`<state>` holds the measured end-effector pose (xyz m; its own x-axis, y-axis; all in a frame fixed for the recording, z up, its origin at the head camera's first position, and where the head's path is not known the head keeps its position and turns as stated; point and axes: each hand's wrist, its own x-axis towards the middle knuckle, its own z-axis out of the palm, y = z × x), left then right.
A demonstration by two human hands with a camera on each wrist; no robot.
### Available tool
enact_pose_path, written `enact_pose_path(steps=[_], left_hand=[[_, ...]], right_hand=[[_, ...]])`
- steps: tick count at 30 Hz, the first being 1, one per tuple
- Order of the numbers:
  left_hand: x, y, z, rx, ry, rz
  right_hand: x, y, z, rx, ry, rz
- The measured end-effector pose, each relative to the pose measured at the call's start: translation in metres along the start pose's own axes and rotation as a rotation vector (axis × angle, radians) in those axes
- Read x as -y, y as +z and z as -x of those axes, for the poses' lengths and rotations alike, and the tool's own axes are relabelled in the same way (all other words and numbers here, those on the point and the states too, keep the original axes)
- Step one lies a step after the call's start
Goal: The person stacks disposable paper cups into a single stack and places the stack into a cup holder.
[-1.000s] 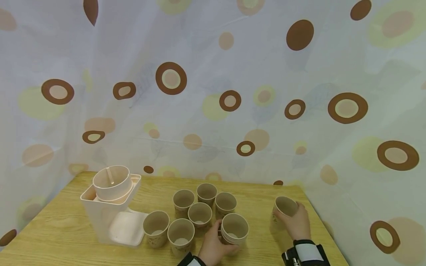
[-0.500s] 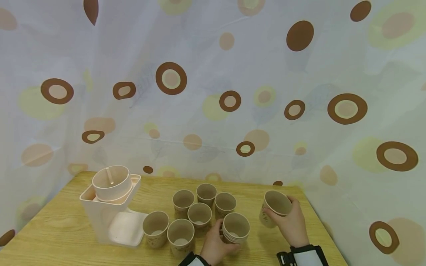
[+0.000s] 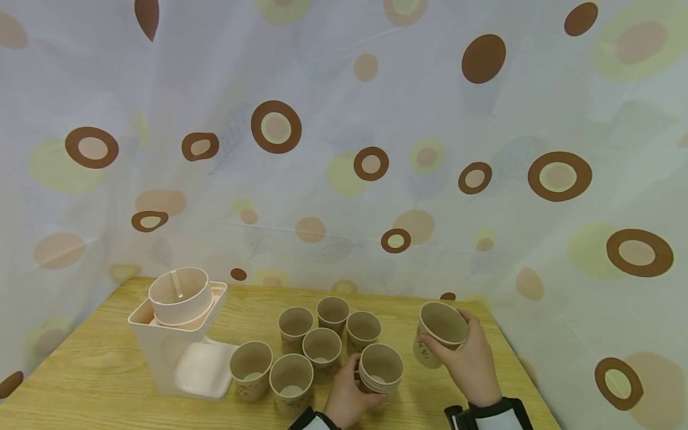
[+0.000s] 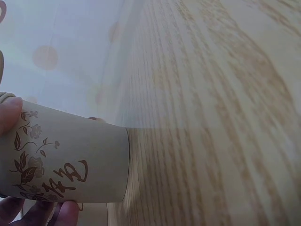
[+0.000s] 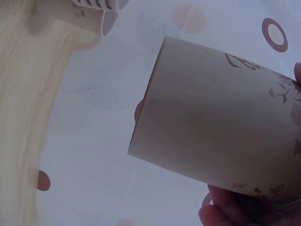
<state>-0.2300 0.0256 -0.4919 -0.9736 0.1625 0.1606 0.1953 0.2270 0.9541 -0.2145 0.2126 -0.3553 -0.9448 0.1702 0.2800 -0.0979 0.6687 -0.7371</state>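
Observation:
In the head view my left hand (image 3: 346,395) grips a nested stack of beige paper cups (image 3: 383,362), several rims showing one over another. The left wrist view shows the lowest cup's wall (image 4: 75,150), printed with brown flowers and script, its base at the tabletop. To the right, my right hand (image 3: 472,363) holds a single paper cup (image 3: 442,323), fingers and thumb round its upper part, mouth up and slightly tilted. The right wrist view shows this cup (image 5: 211,117) raised above the table, its plain side and base nearest the camera.
Several more paper cups (image 3: 322,346) stand upright in a cluster left of the stack. A white plastic device (image 3: 161,352) with a round open top and a low tray sits at the table's left. A patterned curtain (image 3: 322,197) hangs behind the wooden table (image 3: 86,370).
My right hand has lifted the single cup and carried it left, closer to the stack. My left hand and its stack have shifted only slightly right. The other cups stay put.

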Motion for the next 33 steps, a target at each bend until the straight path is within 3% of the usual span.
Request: enact_pose_path(steps=[10,33], left_hand=[[-0.002,0.000,0.000,-0.014,0.011,-0.025],[-0.006,-0.002,0.002,0.006,0.020,0.002]], right_hand=[[0.011,0.005,0.006,0.003,-0.056,-0.024],[0.024,0.043,0.012,0.072,-0.111,-0.086]])
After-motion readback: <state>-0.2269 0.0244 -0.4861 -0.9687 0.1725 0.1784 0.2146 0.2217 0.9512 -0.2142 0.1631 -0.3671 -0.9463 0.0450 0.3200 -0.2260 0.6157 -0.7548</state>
